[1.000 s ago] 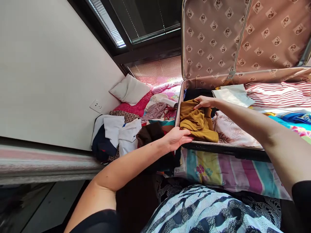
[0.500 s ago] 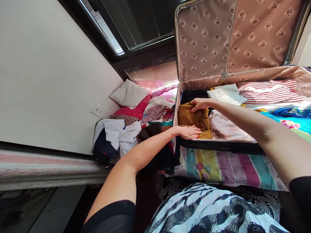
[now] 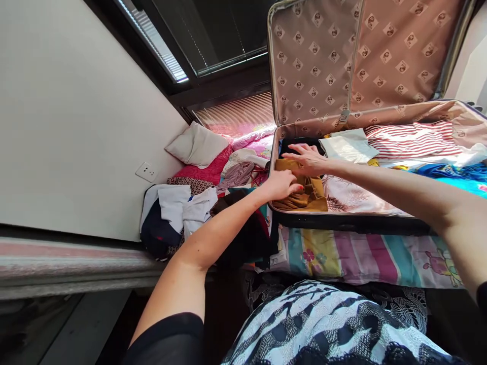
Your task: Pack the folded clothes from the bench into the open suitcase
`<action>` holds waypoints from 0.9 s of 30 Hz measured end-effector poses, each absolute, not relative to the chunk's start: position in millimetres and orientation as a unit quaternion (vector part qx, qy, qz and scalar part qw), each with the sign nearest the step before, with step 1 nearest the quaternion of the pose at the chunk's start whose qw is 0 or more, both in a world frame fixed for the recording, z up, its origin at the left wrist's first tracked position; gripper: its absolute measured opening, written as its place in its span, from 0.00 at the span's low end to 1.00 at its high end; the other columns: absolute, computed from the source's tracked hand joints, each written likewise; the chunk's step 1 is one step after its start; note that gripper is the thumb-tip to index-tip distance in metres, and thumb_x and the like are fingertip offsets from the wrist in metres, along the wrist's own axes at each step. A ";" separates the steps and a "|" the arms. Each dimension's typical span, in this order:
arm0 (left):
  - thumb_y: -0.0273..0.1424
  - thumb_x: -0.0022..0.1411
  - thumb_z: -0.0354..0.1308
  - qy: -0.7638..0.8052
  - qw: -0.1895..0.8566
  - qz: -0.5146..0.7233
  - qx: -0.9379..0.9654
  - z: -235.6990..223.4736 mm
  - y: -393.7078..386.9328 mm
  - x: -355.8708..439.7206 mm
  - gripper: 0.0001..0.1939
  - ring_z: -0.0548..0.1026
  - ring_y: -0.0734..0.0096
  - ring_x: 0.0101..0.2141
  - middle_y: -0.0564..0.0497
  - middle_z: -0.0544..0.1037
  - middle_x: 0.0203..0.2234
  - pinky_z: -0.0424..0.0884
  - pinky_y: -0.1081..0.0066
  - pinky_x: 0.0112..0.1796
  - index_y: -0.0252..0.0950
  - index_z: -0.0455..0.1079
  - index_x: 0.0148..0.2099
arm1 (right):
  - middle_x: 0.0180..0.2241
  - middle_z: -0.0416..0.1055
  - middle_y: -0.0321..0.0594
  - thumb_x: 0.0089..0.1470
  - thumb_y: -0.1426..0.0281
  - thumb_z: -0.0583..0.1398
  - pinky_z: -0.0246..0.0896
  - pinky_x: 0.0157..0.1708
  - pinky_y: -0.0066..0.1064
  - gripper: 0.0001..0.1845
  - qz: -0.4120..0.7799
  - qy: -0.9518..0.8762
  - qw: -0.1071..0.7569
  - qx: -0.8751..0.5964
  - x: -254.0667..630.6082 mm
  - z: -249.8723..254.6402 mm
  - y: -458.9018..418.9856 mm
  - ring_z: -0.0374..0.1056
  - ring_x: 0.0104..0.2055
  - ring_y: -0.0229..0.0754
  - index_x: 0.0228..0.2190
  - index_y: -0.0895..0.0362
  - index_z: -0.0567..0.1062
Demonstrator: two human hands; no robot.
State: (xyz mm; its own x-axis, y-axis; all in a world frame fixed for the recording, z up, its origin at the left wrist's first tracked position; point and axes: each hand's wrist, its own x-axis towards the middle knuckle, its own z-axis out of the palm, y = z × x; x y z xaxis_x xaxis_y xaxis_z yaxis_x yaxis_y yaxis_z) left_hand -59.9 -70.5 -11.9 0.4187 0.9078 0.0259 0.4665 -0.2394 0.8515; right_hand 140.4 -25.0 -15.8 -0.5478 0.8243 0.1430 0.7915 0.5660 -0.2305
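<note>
A folded mustard-brown garment (image 3: 312, 195) lies in the near left corner of the open suitcase (image 3: 342, 219). My left hand (image 3: 280, 185) is at the garment's left side, by the suitcase rim, with its fingers curled in on the cloth; the fingertips are partly hidden. Over the garment's far edge my right hand (image 3: 307, 160) is open, its fingers spread and pointing left. Dark clothing (image 3: 300, 144) lies just beyond the right hand. To the right of the garment is a pale pink patterned cloth (image 3: 352, 195).
Also in the suitcase are a white cloth (image 3: 352, 144), a red-striped garment (image 3: 413, 139) and a blue cloth (image 3: 452, 175). Its lid (image 3: 315, 61) stands upright behind. Left of it are piled clothes (image 3: 171, 208) and a pillow (image 3: 200, 144), beside the wall (image 3: 83, 121).
My right hand has come off the brown garment's top and spread its fingers. My left hand has moved up and left from lying flat, its fingers now curled. The view has shifted slightly.
</note>
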 end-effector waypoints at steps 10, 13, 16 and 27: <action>0.31 0.70 0.60 0.521 0.148 0.240 0.806 26.6 -48.7 -249.1 0.15 0.81 0.63 0.51 0.44 0.84 0.52 0.74 0.66 0.57 0.35 0.81 0.55 | 0.80 0.30 0.54 0.66 0.41 0.55 0.50 0.65 0.77 0.41 0.075 -0.915 -0.103 -0.383 141.3 -81.5 -77.4 0.28 0.79 0.82 0.74 0.41 0.63; 0.31 0.70 0.60 0.616 0.161 0.318 0.703 9.4 -106.8 -335.2 0.16 0.83 0.64 0.47 0.42 0.86 0.50 0.77 0.68 0.52 0.33 0.82 0.54 | 0.80 0.30 0.50 0.64 0.38 0.52 0.48 0.65 0.78 0.43 0.066 -0.911 -0.104 -0.393 139.3 -99.1 -71.2 0.28 0.79 0.78 0.74 0.39 0.64; 0.30 0.70 0.59 0.731 0.153 0.360 0.558 -24.2 -176.6 -397.8 0.15 0.85 0.63 0.43 0.41 0.87 0.46 0.79 0.68 0.48 0.31 0.83 0.53 | 0.80 0.32 0.46 0.60 0.34 0.49 0.50 0.63 0.78 0.47 0.071 -0.899 -0.128 -0.413 140.2 -100.6 -64.1 0.30 0.79 0.76 0.74 0.37 0.63; 0.27 0.69 0.63 0.875 0.119 0.337 0.327 -94.2 -225.4 -446.2 0.23 0.83 0.60 0.54 0.35 0.82 0.56 0.74 0.69 0.56 0.29 0.74 0.64 | 0.66 0.69 0.60 0.54 0.45 0.56 0.59 0.57 0.61 0.45 -0.004 -0.888 -0.240 -0.392 91.3 -8.3 -20.0 0.70 0.64 0.63 0.70 0.42 0.70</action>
